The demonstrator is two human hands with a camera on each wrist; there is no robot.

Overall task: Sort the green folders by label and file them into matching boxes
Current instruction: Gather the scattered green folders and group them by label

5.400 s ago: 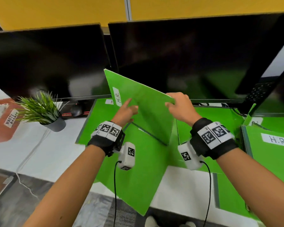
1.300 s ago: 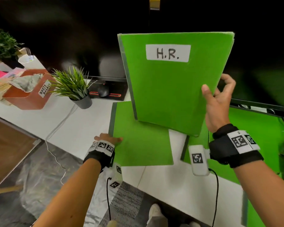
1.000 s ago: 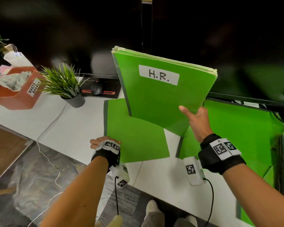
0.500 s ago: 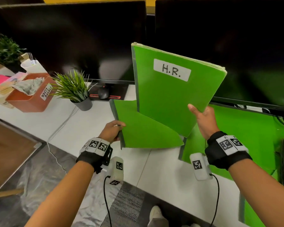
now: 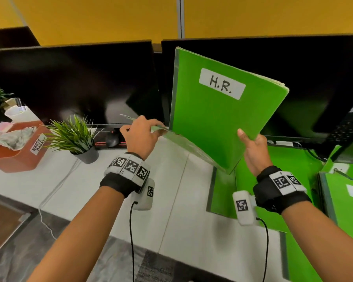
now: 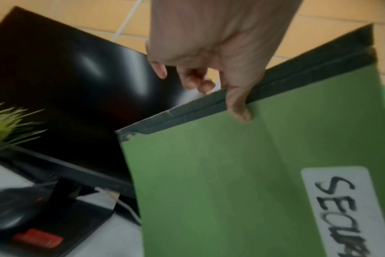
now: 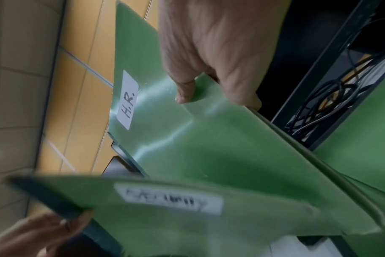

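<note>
My right hand (image 5: 253, 147) grips the lower right corner of a green folder stack (image 5: 218, 119) whose top white label reads "H.R."; it stands upright in front of the monitors and shows again in the right wrist view (image 7: 165, 121). My left hand (image 5: 140, 133) pinches the dark spine edge of a second green folder (image 5: 183, 143), lifted off the desk and seen nearly edge-on under the stack. In the left wrist view this folder (image 6: 242, 182) carries a label starting "SECUR", with my thumb (image 6: 237, 107) on its face.
More green folders (image 5: 273, 165) lie on the white desk at right, one at the far right (image 5: 346, 200) with a partly seen label. Two dark monitors (image 5: 69, 82) stand behind. A potted plant (image 5: 75, 139) and an orange waste basket (image 5: 14, 151) sit at left.
My left hand has taken hold of the folder that lay flat on the desk and raised its spine edge toward the stack. The right hand keeps the H.R. stack upright.
</note>
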